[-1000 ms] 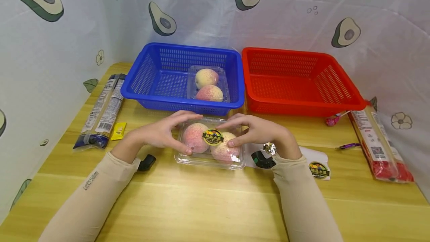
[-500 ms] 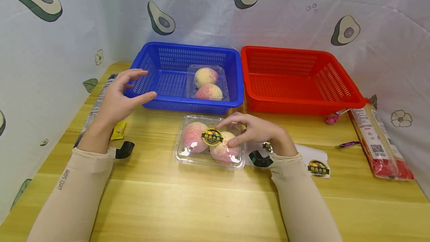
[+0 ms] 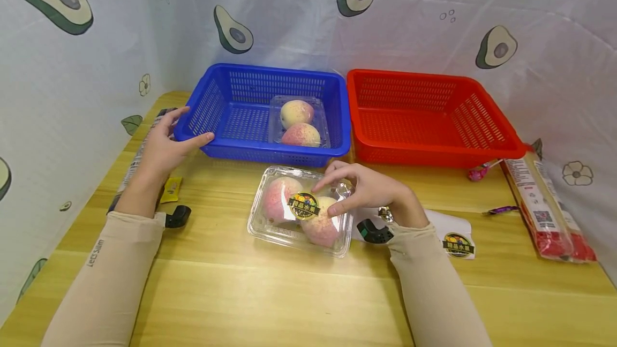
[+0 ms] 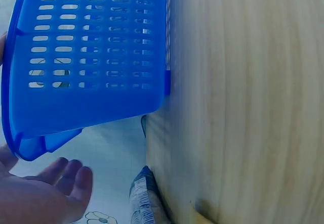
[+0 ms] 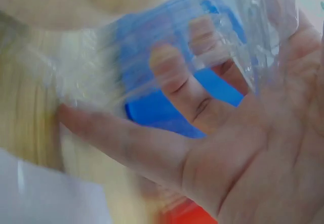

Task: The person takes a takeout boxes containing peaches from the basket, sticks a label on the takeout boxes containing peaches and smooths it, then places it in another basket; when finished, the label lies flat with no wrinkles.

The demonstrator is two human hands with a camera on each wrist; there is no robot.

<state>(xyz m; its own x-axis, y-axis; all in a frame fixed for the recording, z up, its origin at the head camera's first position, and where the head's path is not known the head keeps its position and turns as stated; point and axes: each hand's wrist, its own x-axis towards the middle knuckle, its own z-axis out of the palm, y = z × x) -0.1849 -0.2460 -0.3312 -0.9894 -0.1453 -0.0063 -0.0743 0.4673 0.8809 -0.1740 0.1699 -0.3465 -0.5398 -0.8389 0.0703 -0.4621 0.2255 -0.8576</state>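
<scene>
A clear clamshell box [image 3: 289, 218] with peaches and a round label [image 3: 304, 205] lies on the wooden table [image 3: 289, 293], in front of the blue basket [image 3: 270, 149]. My right hand [image 3: 332, 197] grips the box's right end, thumb on the lid and fingers over the far edge. In the right wrist view the fingers [image 5: 177, 82] show through the clear plastic [image 5: 238, 37]. My left hand [image 3: 188, 128] is spread at the blue basket's front left corner, thumb touching the front rim. In the left wrist view that hand [image 4: 55, 183] lies relaxed beside the basket [image 4: 91, 57].
A second clamshell of peaches [image 3: 299, 119] sits inside the blue basket. A red basket [image 3: 434, 151] stands to its right. Noodle packs lie at the left [image 3: 126, 175] and right [image 3: 544, 202] edges. A yellow sachet [image 3: 171, 187], a sticker sheet [image 3: 458, 240] and wrapped sweets [image 3: 477, 173] lie about.
My left hand let go of the clamshell box and moved up left to the blue basket's corner. My right hand kept hold and the box shifted slightly nearer.
</scene>
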